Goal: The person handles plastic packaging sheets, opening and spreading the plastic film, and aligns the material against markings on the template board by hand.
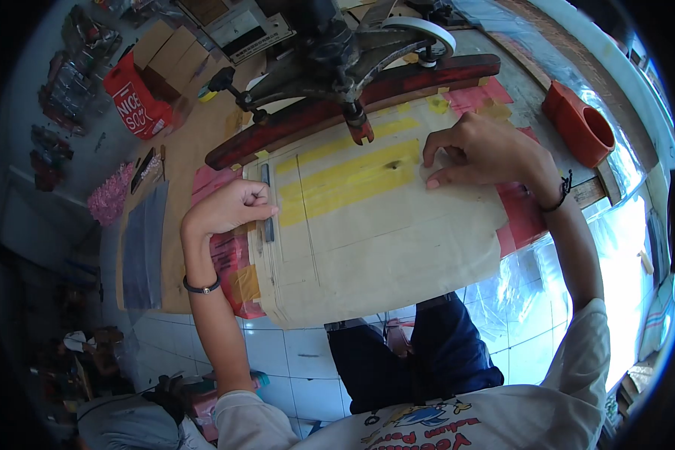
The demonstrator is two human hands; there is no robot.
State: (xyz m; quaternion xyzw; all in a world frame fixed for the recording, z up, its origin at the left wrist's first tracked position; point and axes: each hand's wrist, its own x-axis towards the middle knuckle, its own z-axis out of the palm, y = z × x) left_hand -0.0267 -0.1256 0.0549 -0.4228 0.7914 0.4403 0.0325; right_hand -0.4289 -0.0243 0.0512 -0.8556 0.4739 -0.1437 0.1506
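A cream sheet [367, 259] with pencil lines and yellow tape strips [352, 187] lies over the work surface. My left hand [236, 206] rests at its left edge, fingers curled, thumb beside a thin dark grey bar [267, 202]; whether the fingers grip anything is unclear. Over the right part of the sheet is my right hand [472, 154], thumb and forefinger apart, nothing between them. A dark red curved bar [300, 116] of the machine [322, 64] spans the far edge of the sheet.
An orange-red container [581, 124] stands at the right. At the left are a red bag [139, 97] with a cardboard box [169, 60], a dark blue sheet [144, 247] and pink mesh [111, 196]. Another person [127, 424] is at the bottom left.
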